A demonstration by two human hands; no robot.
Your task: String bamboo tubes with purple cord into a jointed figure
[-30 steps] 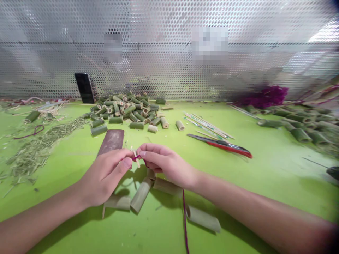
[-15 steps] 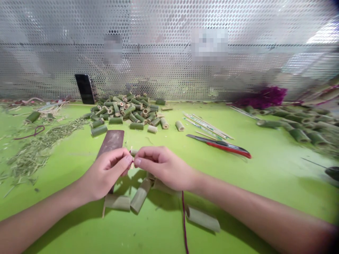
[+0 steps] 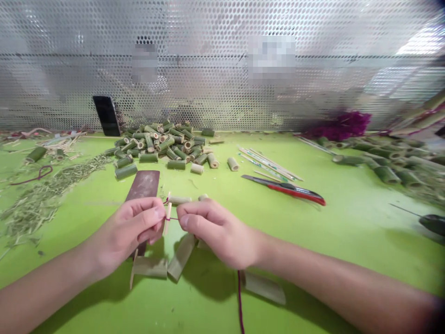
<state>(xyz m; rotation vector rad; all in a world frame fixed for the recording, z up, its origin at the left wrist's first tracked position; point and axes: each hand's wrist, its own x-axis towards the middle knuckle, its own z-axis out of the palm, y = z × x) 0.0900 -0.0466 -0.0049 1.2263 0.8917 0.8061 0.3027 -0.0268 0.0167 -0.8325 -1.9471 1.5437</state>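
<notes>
**Pale bamboo peg and magenta cord pinched between your two hands, above a green work surface**

Your left hand [image 3: 127, 234] and your right hand [image 3: 220, 234] are held close together, just above the lime-green painted work surface [image 3: 351, 236]. The left fingers are clenched, with their fingertips [image 3: 157, 213] pressing against a thin, upright, pale bamboo peg [image 3: 168, 214]. The right fingers are curled and pinch a dark magenta cord [image 3: 174, 218], which crosses the peg and appears looped around it; the exact wrap is too small to tell. A length of this cord hangs below your right wrist and runs toward the lower edge of the view. Cut green bamboo tubes [image 3: 181, 256] lie directly beneath and just beyond your hands, one partly behind your right fingers. A flat, rust-brown abrasive strip [image 3: 142, 184] lies under your left hand, partly hidden by it. Beyond it is a heap of short green bamboo segments [image 3: 156, 146], beside which lie pale bamboo sticks [image 3: 267, 164] and a red-and-black handled cutter [image 3: 285, 190]. A black smartphone [image 3: 106, 115] leans against the perforated metal panel [image 3: 222, 69]
</notes>
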